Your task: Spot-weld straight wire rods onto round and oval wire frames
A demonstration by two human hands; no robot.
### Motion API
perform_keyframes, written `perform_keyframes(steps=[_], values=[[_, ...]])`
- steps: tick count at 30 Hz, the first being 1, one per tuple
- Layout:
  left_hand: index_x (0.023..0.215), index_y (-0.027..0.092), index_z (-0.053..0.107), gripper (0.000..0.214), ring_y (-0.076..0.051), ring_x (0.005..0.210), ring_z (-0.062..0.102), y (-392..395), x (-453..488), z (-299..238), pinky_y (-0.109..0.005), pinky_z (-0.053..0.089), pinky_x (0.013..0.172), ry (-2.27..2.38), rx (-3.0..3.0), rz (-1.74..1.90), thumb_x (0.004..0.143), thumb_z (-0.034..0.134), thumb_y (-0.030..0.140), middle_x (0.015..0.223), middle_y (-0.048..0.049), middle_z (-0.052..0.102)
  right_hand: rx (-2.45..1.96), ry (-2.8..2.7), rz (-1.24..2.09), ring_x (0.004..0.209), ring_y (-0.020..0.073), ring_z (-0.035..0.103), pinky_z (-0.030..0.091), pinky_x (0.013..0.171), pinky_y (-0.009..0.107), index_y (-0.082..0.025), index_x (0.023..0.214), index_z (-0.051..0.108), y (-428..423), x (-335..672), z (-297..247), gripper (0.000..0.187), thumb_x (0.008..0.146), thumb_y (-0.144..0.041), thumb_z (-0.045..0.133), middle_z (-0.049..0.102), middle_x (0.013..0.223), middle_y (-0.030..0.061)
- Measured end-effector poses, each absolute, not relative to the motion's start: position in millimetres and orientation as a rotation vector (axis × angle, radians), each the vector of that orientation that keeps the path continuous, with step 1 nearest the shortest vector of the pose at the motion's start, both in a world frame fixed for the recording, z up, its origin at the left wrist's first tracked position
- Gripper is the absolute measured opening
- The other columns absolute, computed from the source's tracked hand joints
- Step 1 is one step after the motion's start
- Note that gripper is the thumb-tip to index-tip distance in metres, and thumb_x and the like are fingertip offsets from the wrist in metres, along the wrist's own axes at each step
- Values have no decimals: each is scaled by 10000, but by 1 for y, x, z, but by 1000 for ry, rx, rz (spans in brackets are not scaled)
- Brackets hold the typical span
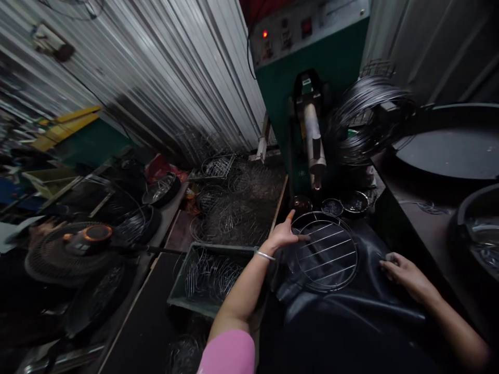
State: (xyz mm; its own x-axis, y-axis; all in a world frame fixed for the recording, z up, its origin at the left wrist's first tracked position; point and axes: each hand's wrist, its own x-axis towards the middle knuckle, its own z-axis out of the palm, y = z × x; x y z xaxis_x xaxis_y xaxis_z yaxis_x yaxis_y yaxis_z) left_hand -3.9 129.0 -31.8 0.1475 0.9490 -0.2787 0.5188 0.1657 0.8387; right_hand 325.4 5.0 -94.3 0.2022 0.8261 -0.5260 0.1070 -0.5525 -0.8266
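Note:
A round wire rack (pixel 326 252) with parallel cross bars lies over the dark apron (pixel 374 249) on my lap. My left hand (pixel 284 236) grips its left rim; one finger has an orange covering at the tip, and a bracelet circles the wrist. My right hand (pixel 403 271) is to the right of the rack, apart from it, with fingers curled and pressed together; whatever they hold, if anything, is too small to make out. Beyond the rack, a green machine (pixel 273 88) has a metal cylinder (pixel 314 137) pointing down toward my lap.
Left of my arm, a green crate (pixel 179 280) contains several wire pieces, with a wire pile (pixel 230 218) behind it. Small bowls (pixel 355 201) sit below the machine. A wire coil (pixel 370 114) and a large basin (pixel 448 150) stand right. A fan (pixel 58 254) is far left, near another person's hand (pixel 44 228).

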Motion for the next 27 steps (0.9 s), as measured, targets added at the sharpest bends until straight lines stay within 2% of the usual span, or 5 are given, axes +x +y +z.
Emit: perform_keyframes(steps=[6, 11, 19, 22, 27], values=[[1160, 173, 590, 835, -163, 681, 541, 129, -11, -30, -271, 463, 683, 1197, 1661, 538, 367, 850, 199, 769, 2, 588, -1647, -797, 1506, 490, 106, 470, 388, 433, 209, -189, 744, 571, -5, 336, -100, 349, 597, -474, 710, 560, 560, 1], [1310, 201, 470, 938, -178, 852, 542, 106, -30, -15, -312, 454, 852, 1170, 1638, 901, 437, 797, 100, 970, -39, 544, -1564, -653, 1561, 500, 97, 484, 405, 421, 197, -181, 830, 585, -3, 337, -103, 402, 542, -403, 756, 564, 625, 0], [1009, 191, 635, 640, -262, 1114, 491, 158, -20, 2, -390, 311, 1060, 1020, 1519, 1223, 425, 686, -67, 1042, -79, 552, -1566, -590, 1483, 473, 90, 469, 388, 387, 189, -160, 803, 603, -1, 333, -109, 345, 552, -355, 736, 548, 591, -1], [1038, 195, 627, 657, -229, 1072, 504, 173, -19, -16, -343, 344, 1032, 1040, 1562, 1304, 436, 706, -58, 1031, -68, 541, -1549, -576, 1436, 466, 86, 463, 384, 381, 186, -161, 778, 605, -4, 334, -111, 330, 545, -350, 743, 551, 587, 0], [1158, 217, 566, 752, -138, 801, 510, 179, -20, -44, -274, 439, 869, 1276, 1650, 1280, 457, 790, 63, 1005, -29, 500, -1550, -550, 1446, 458, 86, 463, 376, 369, 183, -162, 777, 608, -2, 332, -107, 315, 539, -324, 738, 564, 591, 6]])
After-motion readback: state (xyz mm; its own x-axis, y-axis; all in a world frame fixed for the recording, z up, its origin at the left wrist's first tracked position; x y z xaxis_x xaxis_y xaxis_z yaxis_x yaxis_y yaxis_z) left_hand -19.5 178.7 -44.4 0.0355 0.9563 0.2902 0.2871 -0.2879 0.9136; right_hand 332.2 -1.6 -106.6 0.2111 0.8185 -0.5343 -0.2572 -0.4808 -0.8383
